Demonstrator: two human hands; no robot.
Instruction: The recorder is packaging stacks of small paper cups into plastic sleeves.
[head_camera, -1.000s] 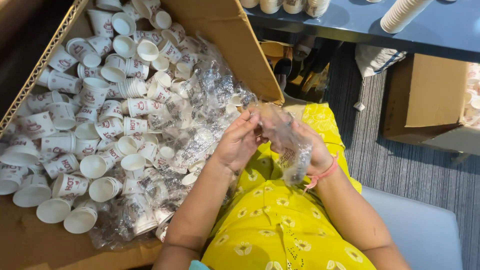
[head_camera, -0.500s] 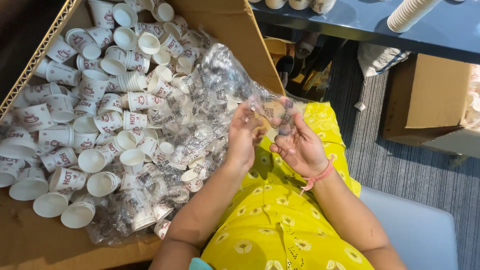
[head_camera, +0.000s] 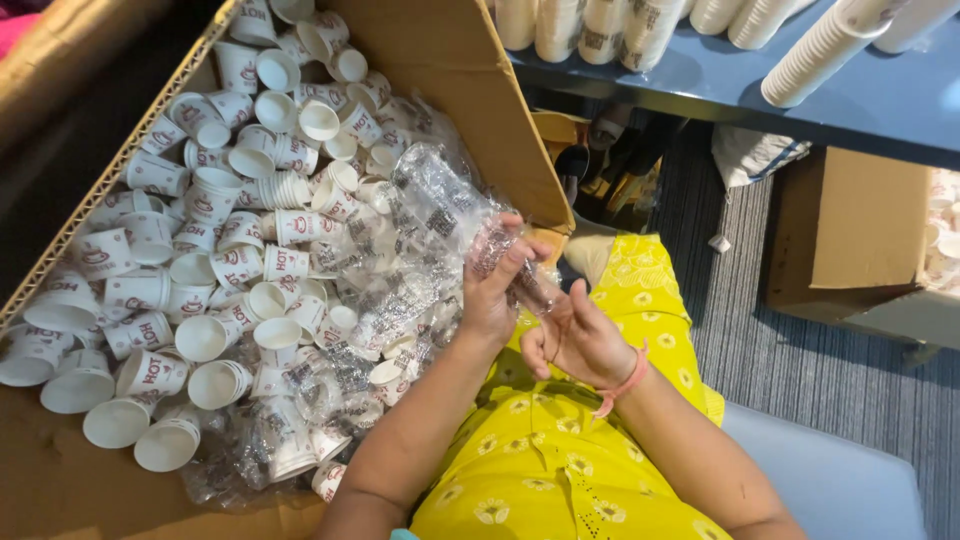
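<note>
Cardboard box (head_camera: 470, 70) of paper cups (head_camera: 205, 337), both hands' fingers (head_camera: 515, 262) pinching crinkled clear sleeve (head_camera: 450, 205)

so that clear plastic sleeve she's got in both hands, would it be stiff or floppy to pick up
Probably floppy: the clear plastic sleeve crinkles and bends between the left hand and right hand. Likely very light, since it looks thin and see-through. Its glossy film may be slippery, though the creases give some grip.
</note>
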